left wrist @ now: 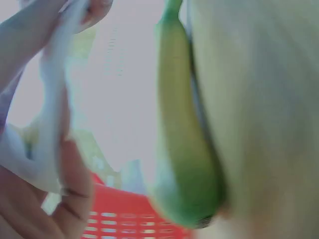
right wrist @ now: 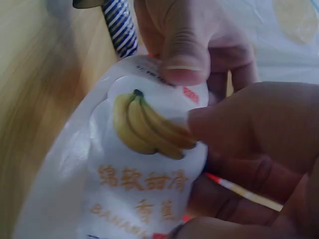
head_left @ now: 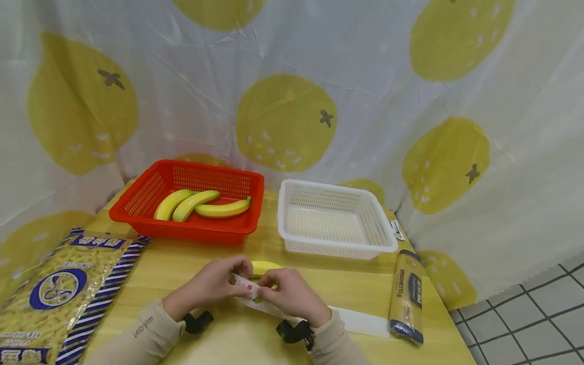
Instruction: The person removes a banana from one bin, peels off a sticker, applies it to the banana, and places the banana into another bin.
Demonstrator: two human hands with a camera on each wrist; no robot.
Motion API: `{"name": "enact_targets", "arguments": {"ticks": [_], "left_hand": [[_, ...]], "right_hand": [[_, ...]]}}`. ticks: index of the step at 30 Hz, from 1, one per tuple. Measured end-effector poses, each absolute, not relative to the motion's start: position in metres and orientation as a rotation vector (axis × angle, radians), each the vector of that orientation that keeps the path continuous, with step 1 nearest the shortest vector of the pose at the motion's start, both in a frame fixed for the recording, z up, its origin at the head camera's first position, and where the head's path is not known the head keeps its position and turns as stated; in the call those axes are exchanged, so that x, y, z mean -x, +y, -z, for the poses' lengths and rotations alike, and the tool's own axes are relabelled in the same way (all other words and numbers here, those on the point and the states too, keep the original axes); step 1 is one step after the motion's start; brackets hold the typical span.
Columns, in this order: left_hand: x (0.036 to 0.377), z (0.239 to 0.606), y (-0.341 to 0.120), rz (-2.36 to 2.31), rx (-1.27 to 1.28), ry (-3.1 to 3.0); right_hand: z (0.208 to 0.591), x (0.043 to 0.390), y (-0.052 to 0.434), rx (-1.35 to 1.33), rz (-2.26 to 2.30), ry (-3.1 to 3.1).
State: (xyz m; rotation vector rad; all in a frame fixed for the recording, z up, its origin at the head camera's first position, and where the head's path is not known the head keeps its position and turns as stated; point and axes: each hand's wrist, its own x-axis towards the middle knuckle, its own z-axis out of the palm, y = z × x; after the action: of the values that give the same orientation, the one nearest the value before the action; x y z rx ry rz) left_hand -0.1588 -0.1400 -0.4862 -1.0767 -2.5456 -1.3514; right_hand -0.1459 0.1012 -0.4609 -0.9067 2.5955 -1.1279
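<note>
At counter front edge: your left hand [head_left: 214, 284] and right hand [head_left: 287, 294] both pinch banana bag [head_left: 248, 291]; 1 banana [head_left: 264, 267] unbagged just behind; 3 bananas [head_left: 201, 204] wait in red basket [head_left: 137, 203].

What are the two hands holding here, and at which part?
Both the left hand and the right hand pinch the end of a white plastic banana bag with a banana picture on it. A banana lies just behind them.

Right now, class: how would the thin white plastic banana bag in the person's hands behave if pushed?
The thin white plastic banana bag probably crumples rather than slides, since it sags between the pinching left hand and right hand. It looks light and perhaps slippery.
</note>
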Motion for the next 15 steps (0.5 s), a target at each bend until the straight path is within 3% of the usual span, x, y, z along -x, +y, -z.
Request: {"name": "enact_targets", "arguments": {"ticks": [15], "left_hand": [[0.152,0.510,-0.133,1.246,0.936,-2.179]], "right_hand": [[0.497,0.151,0.104,0.624,1.751,2.269]]}}
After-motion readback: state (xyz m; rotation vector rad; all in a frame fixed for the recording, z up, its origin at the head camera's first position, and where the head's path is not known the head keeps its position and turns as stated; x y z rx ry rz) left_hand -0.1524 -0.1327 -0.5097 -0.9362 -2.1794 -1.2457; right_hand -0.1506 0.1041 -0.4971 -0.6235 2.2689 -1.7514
